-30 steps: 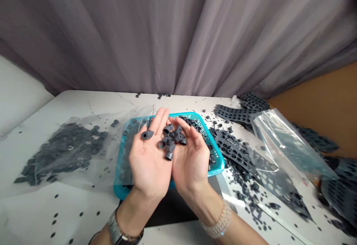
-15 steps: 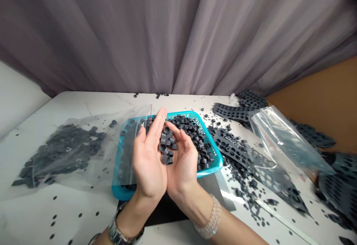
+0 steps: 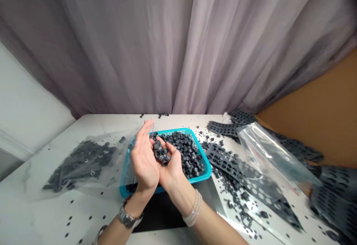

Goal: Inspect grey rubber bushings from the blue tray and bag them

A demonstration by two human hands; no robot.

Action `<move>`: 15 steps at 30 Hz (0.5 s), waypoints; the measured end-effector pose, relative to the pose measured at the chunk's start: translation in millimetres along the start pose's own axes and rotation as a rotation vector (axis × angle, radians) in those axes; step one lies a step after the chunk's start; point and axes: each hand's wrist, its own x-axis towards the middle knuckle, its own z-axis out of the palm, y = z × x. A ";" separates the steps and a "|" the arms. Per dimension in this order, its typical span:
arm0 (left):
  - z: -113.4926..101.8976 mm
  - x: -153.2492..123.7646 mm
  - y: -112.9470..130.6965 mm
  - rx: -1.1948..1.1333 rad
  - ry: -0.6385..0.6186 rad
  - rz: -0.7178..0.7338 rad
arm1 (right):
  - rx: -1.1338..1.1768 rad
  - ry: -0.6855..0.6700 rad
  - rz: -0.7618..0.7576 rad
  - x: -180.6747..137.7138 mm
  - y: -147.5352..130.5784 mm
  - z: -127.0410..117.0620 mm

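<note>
My left hand point(image 3: 143, 161) and my right hand point(image 3: 173, 167) are cupped together, palms up, around a small heap of dark grey rubber caps point(image 3: 161, 155). The left fingers stretch upward along one side, while the right fingers curl under the heap. Beneath them is a turquoise plastic basket point(image 3: 208, 172) filled with many more such caps point(image 3: 189, 155). A clear zip bag point(image 3: 86, 159) with caps inside lies to the left. Its mouth, with a red strip, reaches over the basket's left part, close to my left hand.
Perforated dark rubber sheets point(image 3: 223, 159) and loose scraps point(image 3: 237, 196) lie on the right. Another clear bag point(image 3: 267, 148) rests over some of them. Small black discs dot the white table point(image 3: 36, 215). A dark flat sheet point(image 3: 164, 211) is under the basket. Grey curtain hangs behind.
The cupped hands have moved slightly left relative to the basket, and the left hand has tipped more upright. The caps stay in the hands. The view has tilted up a little.
</note>
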 end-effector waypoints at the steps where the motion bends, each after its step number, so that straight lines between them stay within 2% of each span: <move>1: -0.3 0.0 -1.5 0.061 0.026 0.067 | -0.002 -0.016 0.000 0.5 -1.6 2.1; 2: -0.8 0.4 -2.8 0.172 0.045 0.135 | -0.005 -0.032 -0.009 0.3 -3.8 4.4; 5: -6.3 5.8 -1.5 0.298 0.063 0.216 | -0.018 -0.065 -0.065 -3.7 -12.6 10.5; 10: -37.1 27.8 17.3 0.713 0.031 0.208 | -0.047 -0.072 -0.124 -7.7 -28.1 14.0; 15: -67.3 37.4 23.6 1.241 -0.223 0.080 | -0.092 -0.038 -0.178 2.9 -32.4 14.4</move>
